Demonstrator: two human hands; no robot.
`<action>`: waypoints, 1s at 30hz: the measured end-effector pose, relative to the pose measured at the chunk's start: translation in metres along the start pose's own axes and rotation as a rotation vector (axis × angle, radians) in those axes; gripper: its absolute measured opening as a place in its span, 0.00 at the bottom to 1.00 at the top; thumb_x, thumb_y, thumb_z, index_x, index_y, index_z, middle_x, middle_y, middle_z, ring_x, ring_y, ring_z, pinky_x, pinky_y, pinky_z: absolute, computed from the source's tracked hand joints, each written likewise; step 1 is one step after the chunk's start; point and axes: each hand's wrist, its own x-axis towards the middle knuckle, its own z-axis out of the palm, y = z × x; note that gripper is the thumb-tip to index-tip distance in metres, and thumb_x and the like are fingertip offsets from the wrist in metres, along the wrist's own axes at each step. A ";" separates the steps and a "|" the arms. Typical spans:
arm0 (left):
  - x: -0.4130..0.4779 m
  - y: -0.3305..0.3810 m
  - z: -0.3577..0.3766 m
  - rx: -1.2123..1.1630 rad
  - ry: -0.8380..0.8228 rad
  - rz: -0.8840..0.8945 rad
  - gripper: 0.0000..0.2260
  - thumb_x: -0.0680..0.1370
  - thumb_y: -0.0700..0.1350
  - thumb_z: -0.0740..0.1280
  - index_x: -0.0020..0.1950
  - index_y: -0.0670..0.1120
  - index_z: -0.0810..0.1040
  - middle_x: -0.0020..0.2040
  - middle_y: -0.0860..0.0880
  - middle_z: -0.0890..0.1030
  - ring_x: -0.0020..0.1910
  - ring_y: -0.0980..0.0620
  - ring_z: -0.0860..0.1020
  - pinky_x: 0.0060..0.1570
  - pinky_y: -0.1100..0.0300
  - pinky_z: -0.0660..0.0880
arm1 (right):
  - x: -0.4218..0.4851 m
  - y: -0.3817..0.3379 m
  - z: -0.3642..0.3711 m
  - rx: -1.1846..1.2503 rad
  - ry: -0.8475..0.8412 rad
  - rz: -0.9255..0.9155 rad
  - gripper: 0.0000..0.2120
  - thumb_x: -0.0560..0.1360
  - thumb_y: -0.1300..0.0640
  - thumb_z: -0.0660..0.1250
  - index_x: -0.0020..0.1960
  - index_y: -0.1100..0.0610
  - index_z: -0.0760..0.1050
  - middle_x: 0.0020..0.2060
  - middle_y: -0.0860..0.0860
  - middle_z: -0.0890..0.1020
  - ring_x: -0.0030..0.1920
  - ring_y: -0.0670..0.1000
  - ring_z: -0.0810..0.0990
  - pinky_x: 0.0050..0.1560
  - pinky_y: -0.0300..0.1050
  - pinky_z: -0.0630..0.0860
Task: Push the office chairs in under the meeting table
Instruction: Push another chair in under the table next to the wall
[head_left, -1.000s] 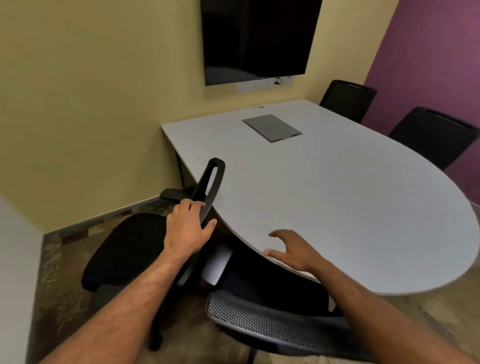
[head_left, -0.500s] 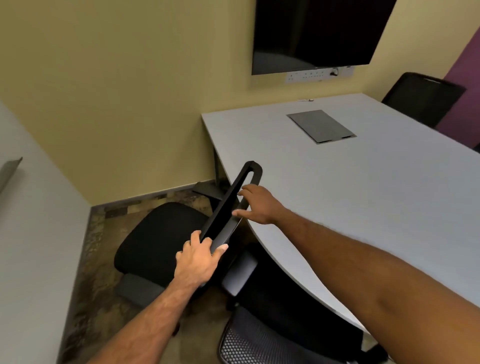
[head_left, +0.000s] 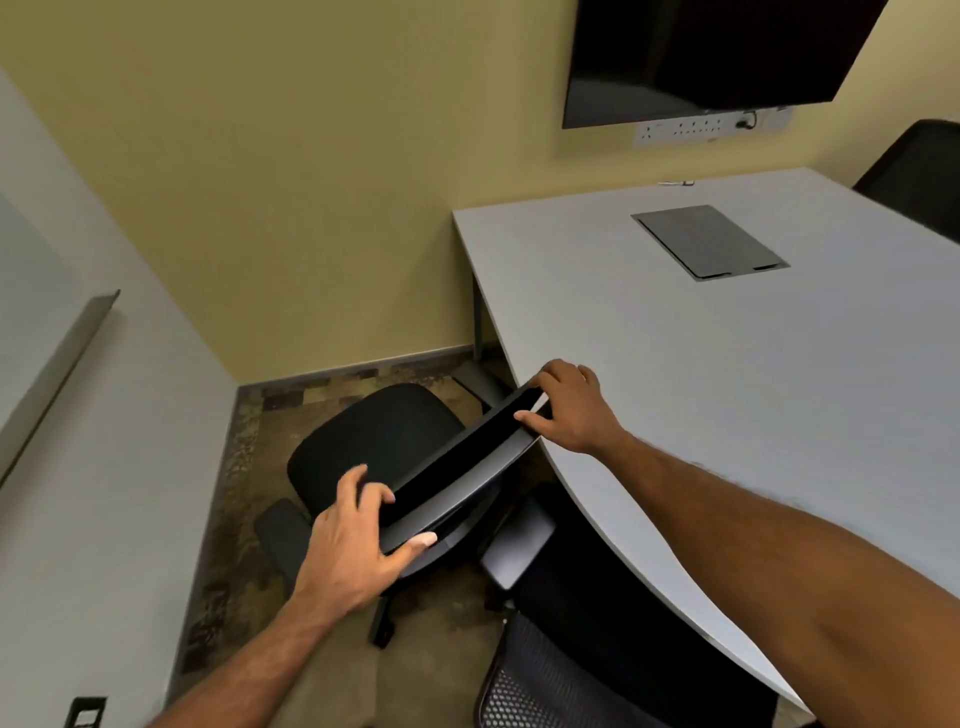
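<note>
A black office chair (head_left: 374, 447) stands in the corner left of the grey meeting table (head_left: 727, 395), its seat facing away from the table. Both my hands hold the top rail of its backrest (head_left: 457, 467). My left hand (head_left: 358, 540) grips the near end, thumb under the rail. My right hand (head_left: 569, 410) grips the far end, right beside the table's edge. A second chair with a mesh back (head_left: 582, 670) sits partly under the table at the bottom.
A yellow wall and a grey wall close the corner behind the chair. A black screen (head_left: 717, 52) hangs above a socket strip (head_left: 711, 130). A grey hatch (head_left: 709, 241) is set into the tabletop. Another black chair (head_left: 919, 171) stands at the far right.
My right hand left the table's edge and took hold of the far end of the backrest rail. My left hand slid down to the near end. The view swung left.
</note>
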 end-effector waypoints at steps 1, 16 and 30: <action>-0.001 -0.001 0.000 0.000 0.040 -0.016 0.40 0.68 0.78 0.57 0.67 0.49 0.70 0.78 0.45 0.59 0.67 0.43 0.73 0.65 0.44 0.73 | 0.002 0.000 -0.001 -0.004 -0.008 -0.008 0.27 0.75 0.35 0.65 0.64 0.55 0.76 0.60 0.52 0.76 0.62 0.55 0.74 0.71 0.57 0.63; 0.053 -0.060 -0.018 0.169 -0.110 0.120 0.54 0.62 0.85 0.40 0.77 0.52 0.64 0.71 0.53 0.73 0.67 0.50 0.75 0.63 0.52 0.74 | 0.017 -0.042 0.028 -0.137 -0.167 0.043 0.35 0.74 0.25 0.48 0.64 0.46 0.79 0.61 0.45 0.81 0.64 0.48 0.75 0.72 0.53 0.56; 0.164 -0.167 -0.054 0.183 -0.213 0.332 0.55 0.60 0.87 0.46 0.76 0.54 0.64 0.70 0.52 0.74 0.64 0.48 0.75 0.62 0.48 0.74 | 0.069 -0.112 0.060 -0.158 -0.110 0.268 0.42 0.71 0.19 0.43 0.60 0.47 0.80 0.56 0.46 0.83 0.59 0.49 0.78 0.68 0.52 0.61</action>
